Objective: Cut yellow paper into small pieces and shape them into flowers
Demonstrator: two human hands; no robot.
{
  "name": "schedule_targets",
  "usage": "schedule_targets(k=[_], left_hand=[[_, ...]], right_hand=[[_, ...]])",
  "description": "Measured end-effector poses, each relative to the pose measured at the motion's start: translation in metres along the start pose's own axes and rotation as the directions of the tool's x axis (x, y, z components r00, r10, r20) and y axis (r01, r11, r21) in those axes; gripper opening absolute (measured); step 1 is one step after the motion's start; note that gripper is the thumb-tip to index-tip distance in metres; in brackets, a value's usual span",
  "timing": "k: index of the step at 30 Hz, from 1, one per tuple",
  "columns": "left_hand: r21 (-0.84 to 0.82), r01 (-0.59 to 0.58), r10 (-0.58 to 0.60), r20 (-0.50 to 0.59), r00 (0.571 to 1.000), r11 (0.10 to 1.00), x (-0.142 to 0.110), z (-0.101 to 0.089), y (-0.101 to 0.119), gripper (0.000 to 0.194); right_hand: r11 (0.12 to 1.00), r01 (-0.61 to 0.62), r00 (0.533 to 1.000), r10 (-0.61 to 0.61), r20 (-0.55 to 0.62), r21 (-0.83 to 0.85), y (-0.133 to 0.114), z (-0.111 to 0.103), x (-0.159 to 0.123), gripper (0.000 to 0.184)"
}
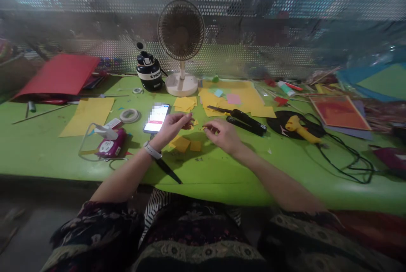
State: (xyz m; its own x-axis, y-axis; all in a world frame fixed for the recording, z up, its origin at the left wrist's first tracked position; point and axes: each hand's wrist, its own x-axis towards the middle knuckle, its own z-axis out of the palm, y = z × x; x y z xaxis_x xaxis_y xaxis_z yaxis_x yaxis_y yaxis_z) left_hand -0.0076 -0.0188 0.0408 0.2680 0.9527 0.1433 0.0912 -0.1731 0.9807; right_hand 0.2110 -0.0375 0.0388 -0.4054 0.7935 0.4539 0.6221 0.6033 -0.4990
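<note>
My left hand (174,128) is closed in a pinch above the green table, beside the lit phone (157,117). Whatever its fingertips hold is too small to make out. Facing it, my right hand (224,135) pinches a tiny yellow paper piece (201,128) between thumb and forefinger. A small gap separates the two hands. Below them lie cut yellow paper pieces (180,144) and a yellow square (196,146). Another pile of yellow squares (185,103) sits just beyond. Black-handled scissors or a similar bladed tool (218,109) and a black stapler (247,122) rest right of my right hand.
A white fan (181,85) and a black jug (149,73) stand at the back. Leftward are a tape roll (129,115), a purple power adapter (111,144) and yellow paper (89,115). A yellow glue gun (301,129) with a looping cord lies right. A black strip (169,171) lies near the front.
</note>
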Motion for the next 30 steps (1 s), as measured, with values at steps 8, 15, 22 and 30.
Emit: schedule_targets(k=[8, 15, 22, 30], left_hand=[[0.631, -0.055, -0.129, 0.242, 0.962, 0.773, 0.004, -0.039, 0.022, 0.029], [0.822, 0.04, -0.072, 0.0, 0.997, 0.568, 0.011, -0.044, 0.015, 0.03], [0.866, -0.02, -0.012, 0.03, 0.999, 0.499, 0.017, -0.027, -0.013, 0.04], [0.867, 0.058, -0.009, -0.062, 0.998, 0.495, 0.014, -0.025, -0.012, 0.034]], right_hand=[[0.93, -0.027, 0.956, 0.131, 0.263, -0.366, 0.011, 0.022, 0.005, 0.028], [0.929, -0.021, 0.943, 0.14, 0.301, -0.369, 0.016, 0.026, 0.008, 0.03], [0.955, -0.034, 0.953, 0.12, 0.277, -0.295, 0.013, 0.023, 0.009, 0.033], [0.918, -0.162, 0.985, 0.171, -0.007, -0.361, 0.03, -0.053, 0.017, 0.027]])
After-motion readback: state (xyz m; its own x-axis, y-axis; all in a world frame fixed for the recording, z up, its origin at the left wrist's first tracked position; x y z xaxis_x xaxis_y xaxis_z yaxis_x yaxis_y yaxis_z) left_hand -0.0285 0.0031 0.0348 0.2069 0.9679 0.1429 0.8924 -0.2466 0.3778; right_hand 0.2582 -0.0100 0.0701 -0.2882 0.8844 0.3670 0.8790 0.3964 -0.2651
